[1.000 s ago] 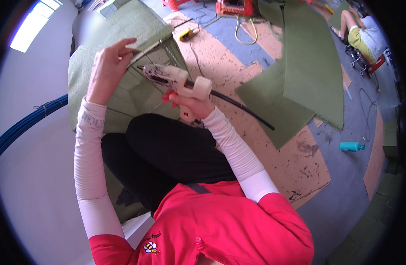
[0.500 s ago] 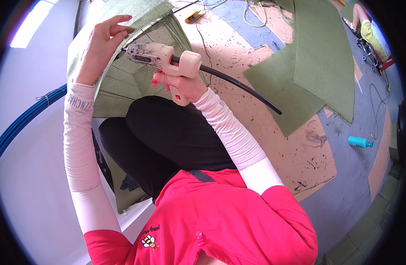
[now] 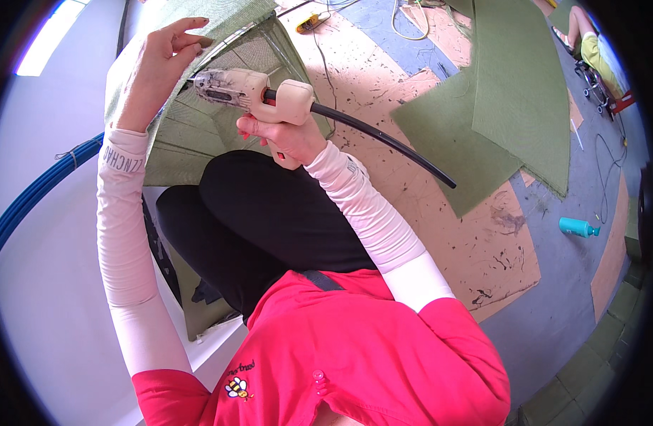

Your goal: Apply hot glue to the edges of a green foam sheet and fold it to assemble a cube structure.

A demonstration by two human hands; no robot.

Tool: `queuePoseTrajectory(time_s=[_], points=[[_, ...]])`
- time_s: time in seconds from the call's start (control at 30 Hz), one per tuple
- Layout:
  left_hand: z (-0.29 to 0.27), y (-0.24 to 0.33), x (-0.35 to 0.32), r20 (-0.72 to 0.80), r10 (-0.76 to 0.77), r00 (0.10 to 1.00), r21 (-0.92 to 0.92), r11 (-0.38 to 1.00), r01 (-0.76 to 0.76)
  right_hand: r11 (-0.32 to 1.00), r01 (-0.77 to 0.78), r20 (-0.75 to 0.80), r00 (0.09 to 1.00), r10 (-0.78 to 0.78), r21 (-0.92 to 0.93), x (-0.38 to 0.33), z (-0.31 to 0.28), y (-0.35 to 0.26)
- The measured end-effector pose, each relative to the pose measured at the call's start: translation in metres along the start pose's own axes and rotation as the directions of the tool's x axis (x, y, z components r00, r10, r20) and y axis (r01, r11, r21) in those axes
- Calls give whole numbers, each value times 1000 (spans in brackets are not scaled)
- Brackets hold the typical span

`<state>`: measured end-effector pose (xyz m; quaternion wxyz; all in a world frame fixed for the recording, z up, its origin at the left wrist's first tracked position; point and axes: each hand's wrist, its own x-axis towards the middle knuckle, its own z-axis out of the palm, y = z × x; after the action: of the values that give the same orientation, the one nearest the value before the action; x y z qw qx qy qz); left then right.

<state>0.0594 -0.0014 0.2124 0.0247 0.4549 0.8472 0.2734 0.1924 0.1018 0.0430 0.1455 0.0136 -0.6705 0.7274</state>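
Note:
My right hand (image 3: 291,138) is closed round the handle of a pale, dark-stained hot glue gun (image 3: 234,88). A long black glue stick (image 3: 387,140) sticks out of its back end. The gun's nozzle points left, at the edge of green mesh fabric (image 3: 230,15) over a framed, panel-like piece (image 3: 191,135) by my knees. Just above the nozzle, my left hand (image 3: 156,67) pinches the fabric edge with thumb and middle finger, its index finger stretched out over the cloth. Exactly where the nozzle meets the fabric is hard to make out.
Large green mesh sheets (image 3: 521,92) lie on the glue-spattered cardboard (image 3: 475,263) to the right. A teal bottle (image 3: 576,227) lies on the floor. Cables and a yellow device (image 3: 307,23) are at the back. Blue tubing (image 3: 49,184) runs at left; another person (image 3: 600,57) sits far right.
The glue gun and my right hand have moved slightly left and a little down along the fabric edge. My left hand has shifted slightly left and up, still at the edge.

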Motion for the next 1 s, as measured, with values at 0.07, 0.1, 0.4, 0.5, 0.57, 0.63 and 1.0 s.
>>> queuePoseTrajectory(time_s=[0.07,0.1,0.4,0.5,0.57,0.63,1.0], points=[[0,-1,0,8,-23,1000,-3,1000,23,991,103,-12,994,-104,-84,0,1,1],[-1,-3,1,0,-7,1000,-2,1000,7,985,148,-34,988,-152,-88,1,3,-1],[0,-2,1,-11,22,1000,6,1000,-22,995,99,-116,989,-96,19,1,3,-11],[-2,-8,2,-1,-9,1000,0,1000,9,996,84,-120,989,-83,1,0,2,-15],[-3,-10,3,8,-34,999,-7,999,34,995,87,-120,989,-92,-47,2,3,-14],[-2,-8,4,19,-23,1000,-29,999,24,987,154,-99,983,-157,-38,5,3,-7],[-3,-3,0,0,-4,1000,-18,1000,4,998,43,-114,993,-37,51,4,6,-13]])
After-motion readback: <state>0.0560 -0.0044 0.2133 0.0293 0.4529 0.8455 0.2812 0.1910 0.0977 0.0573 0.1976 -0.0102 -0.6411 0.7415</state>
